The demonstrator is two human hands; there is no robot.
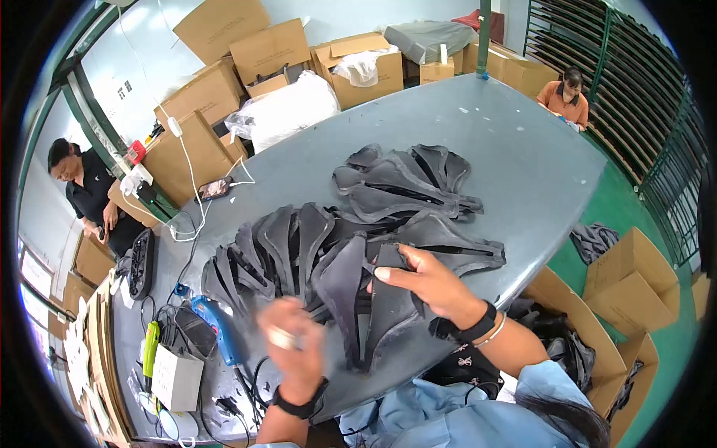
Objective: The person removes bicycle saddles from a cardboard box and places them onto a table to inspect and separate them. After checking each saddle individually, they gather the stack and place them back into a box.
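A black bicycle saddle [340,282] with a slit down its middle stands tilted near the table's front edge. My right hand [441,287] grips it at its upper right, thumb on top and the other fingers partly hidden behind. To the left of that saddle is my left hand [291,343], smeared by motion, with a pale band across its fingers. Whether it holds anything cannot be made out. Several more black saddles [295,243] lie in a row just beyond my hands, and another pile [403,183] sits farther back.
On the table's left are a blue corded power tool [213,325], a yellow-green tool [151,351], a white box [178,382], tangled cables and a phone [214,189]. A carton of black parts [590,351] stands at right. Co-workers [97,194] [565,101] are beyond the table.
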